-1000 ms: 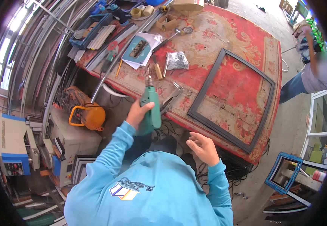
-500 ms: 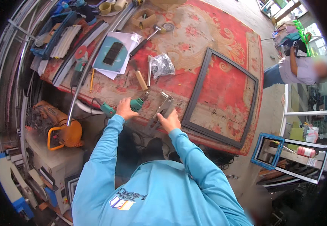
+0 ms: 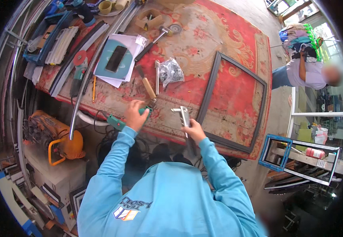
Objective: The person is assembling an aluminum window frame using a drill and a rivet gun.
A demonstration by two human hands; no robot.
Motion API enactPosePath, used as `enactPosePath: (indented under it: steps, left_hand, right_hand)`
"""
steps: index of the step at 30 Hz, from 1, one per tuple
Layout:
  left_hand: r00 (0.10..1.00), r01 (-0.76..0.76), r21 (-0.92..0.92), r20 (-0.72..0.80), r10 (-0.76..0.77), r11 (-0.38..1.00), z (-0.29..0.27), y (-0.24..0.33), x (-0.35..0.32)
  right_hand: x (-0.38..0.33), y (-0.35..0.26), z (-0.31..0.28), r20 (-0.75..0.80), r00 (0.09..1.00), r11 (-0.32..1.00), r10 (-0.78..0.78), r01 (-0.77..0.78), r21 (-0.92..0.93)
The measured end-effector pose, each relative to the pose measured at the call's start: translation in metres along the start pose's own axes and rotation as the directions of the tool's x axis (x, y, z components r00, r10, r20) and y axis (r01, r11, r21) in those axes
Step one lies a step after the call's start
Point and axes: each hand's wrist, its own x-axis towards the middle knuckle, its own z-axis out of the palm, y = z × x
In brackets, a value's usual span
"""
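Note:
My left hand is wrapped over the middle of a green power drill at the table's near edge, its chuck end pointing toward a wooden-handled tool. My right hand grips a long grey metal piece with a short silver part sticking out sideways at its upper end; I cannot make out its exact kind. The lower end of that piece hangs past the table edge. Just right of it, a dark rectangular frame lies flat on the red patterned cloth.
Beyond my hands lie a clear bag of small parts, a hammer, a phone on papers and an angle grinder. A long metal tube overhangs the left edge. An orange machine stands lower left; a person stands at right.
The grey metal piece has moved right in my right hand, away from the drill, and turned more upright. My left hand stays at the drill. The view has shifted slightly.

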Motion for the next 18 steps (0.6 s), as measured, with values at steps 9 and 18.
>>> enactPosePath:
  steps: [9, 18]
  left_hand:
    - [0.934, -0.286, -0.188, 0.165, 0.317, 0.940, 0.140, 0.098, 0.025]
    - [0.909, -0.391, -0.017, 0.151, 0.389, 0.920, 0.188, 0.088, 0.029]
  right_hand:
    - [-0.188, 0.079, -0.112, -0.184, 0.983, 0.994, 0.008, 0.013, 0.112]
    - [-0.369, 0.238, -0.051, -0.471, 0.609, 0.761, 0.638, -0.594, 0.262]
